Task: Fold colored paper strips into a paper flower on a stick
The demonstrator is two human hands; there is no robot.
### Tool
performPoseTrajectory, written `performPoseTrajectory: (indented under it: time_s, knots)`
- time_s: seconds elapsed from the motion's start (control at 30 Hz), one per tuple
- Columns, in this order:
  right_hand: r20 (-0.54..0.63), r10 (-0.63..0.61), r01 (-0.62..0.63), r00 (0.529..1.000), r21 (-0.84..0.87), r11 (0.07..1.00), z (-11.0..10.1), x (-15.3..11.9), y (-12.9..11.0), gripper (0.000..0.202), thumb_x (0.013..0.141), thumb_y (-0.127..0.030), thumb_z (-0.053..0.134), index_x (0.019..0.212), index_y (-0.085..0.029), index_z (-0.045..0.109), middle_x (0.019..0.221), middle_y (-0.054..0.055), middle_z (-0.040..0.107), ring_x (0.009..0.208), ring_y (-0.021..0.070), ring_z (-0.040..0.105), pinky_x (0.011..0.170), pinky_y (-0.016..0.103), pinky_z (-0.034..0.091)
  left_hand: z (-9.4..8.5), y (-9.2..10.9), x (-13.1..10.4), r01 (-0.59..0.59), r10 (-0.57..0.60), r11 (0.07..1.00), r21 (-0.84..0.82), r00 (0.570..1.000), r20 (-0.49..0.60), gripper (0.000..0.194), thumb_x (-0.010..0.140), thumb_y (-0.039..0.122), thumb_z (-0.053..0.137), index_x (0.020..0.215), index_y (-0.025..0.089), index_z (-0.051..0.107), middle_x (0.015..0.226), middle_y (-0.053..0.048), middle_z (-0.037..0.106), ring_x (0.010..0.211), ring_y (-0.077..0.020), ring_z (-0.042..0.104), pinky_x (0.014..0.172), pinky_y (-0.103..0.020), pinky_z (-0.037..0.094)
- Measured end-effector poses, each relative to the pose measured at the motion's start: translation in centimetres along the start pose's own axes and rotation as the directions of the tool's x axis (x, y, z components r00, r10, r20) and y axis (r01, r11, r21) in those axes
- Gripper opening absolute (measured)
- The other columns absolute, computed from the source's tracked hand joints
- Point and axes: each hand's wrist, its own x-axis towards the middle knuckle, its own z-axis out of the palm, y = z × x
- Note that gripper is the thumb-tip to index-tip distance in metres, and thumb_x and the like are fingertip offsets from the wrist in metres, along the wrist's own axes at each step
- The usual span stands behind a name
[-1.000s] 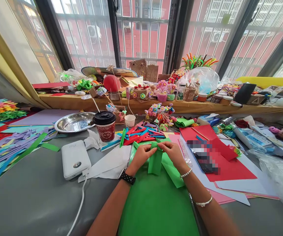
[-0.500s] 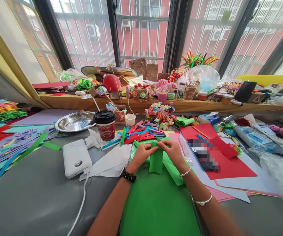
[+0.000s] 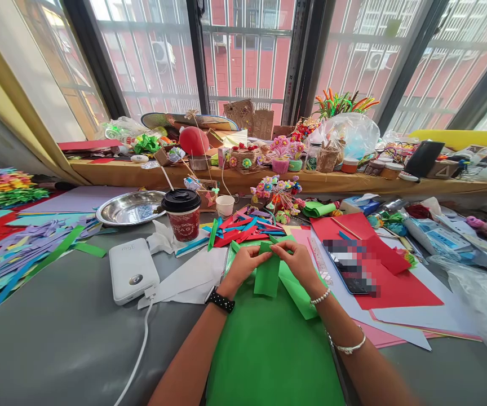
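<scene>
A narrow strip of green paper [image 3: 266,277] hangs down between my hands, its top edge pinched by both. My left hand [image 3: 246,264], with a black dotted watch strap at the wrist, is closed on the strip's upper left. My right hand [image 3: 297,260], wearing a beaded bracelet, grips the upper right corner with thumb and forefinger. Beneath lies a large green sheet [image 3: 275,355] in front of me. Another folded piece of green paper [image 3: 298,290] rests under my right wrist. Just beyond my hands is a pile of red and blue paper strips [image 3: 243,226].
To the left stand a white power bank [image 3: 132,270] with a cable, a lidded paper cup [image 3: 183,217] and a metal plate [image 3: 131,208]. A phone [image 3: 349,268] lies on red paper [image 3: 412,287] at right. Craft flowers [image 3: 277,194] stand at the back.
The lower end of the green strip has swung slightly to the left. Both hands keep the same pinch on it, and the camera view has shifted a little.
</scene>
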Motion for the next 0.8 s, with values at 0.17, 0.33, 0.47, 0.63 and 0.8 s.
performPoseTrajectory:
  time_s: [0.17,0.33,0.47,0.63,0.8]
  knots:
    - [-0.009,-0.044,0.043,0.999,-0.068,0.997,0.2,-0.15,-0.13,0.019,0.071,-0.033,0.053,0.066,-0.015,0.059,0.067,0.004,0.061,0.059,0.0136,0.052,0.052,0.024,0.039,0.04,0.0,-0.14,0.028,-0.024,0.996,-0.082,0.998,0.05,0.03,0.06,0.041,0.059,0.049,0.015,0.047,0.049,0.005,0.037,0.048,-0.0068,0.03,0.045,-0.021,0.021]
    - [0.019,-0.053,0.053,0.998,-0.015,0.998,0.18,-0.19,-0.35,0.017,0.072,-0.031,0.052,0.068,-0.015,0.057,0.07,0.004,0.059,0.065,0.014,0.052,0.055,0.023,0.04,-0.04,0.06,-0.13,0.041,-0.035,0.994,-0.104,0.998,0.061,0.028,0.06,0.04,0.059,0.055,0.013,0.054,0.053,0.003,0.045,0.05,-0.0078,0.037,0.045,-0.02,0.026]
    - [0.074,-0.009,0.002,0.997,0.093,0.996,0.17,-0.1,-0.09,0.02,0.073,-0.033,0.051,0.069,-0.015,0.057,0.068,0.002,0.057,0.064,0.0131,0.05,0.057,0.023,0.039,-0.23,0.02,-0.07,0.044,-0.041,0.998,-0.051,0.997,0.066,0.032,0.06,0.043,0.058,0.062,0.012,0.059,0.055,0.0,0.052,0.053,-0.0111,0.044,0.046,-0.021,0.031]
    - [0.112,0.021,-0.036,0.993,0.131,0.991,0.35,-0.05,0.29,0.022,0.075,-0.035,0.046,0.066,-0.016,0.052,0.063,-0.001,0.052,0.06,0.0117,0.047,0.054,0.022,0.037,-0.3,-0.07,-0.1,0.04,-0.036,0.998,-0.052,0.996,0.083,0.031,0.06,0.042,0.06,0.066,0.012,0.062,0.057,-0.002,0.057,0.057,-0.0142,0.05,0.049,-0.023,0.037]
    - [0.073,-0.065,0.071,0.995,-0.091,0.993,0.23,0.06,0.27,0.025,0.078,-0.037,0.042,0.065,-0.017,0.049,0.065,0.001,0.052,0.061,0.0127,0.046,0.054,0.023,0.034,-0.35,-0.14,-0.02,0.046,-0.045,0.998,-0.03,0.998,0.039,0.03,0.059,0.041,0.061,0.065,0.012,0.062,0.054,-0.001,0.056,0.055,-0.0143,0.05,0.047,-0.023,0.036]
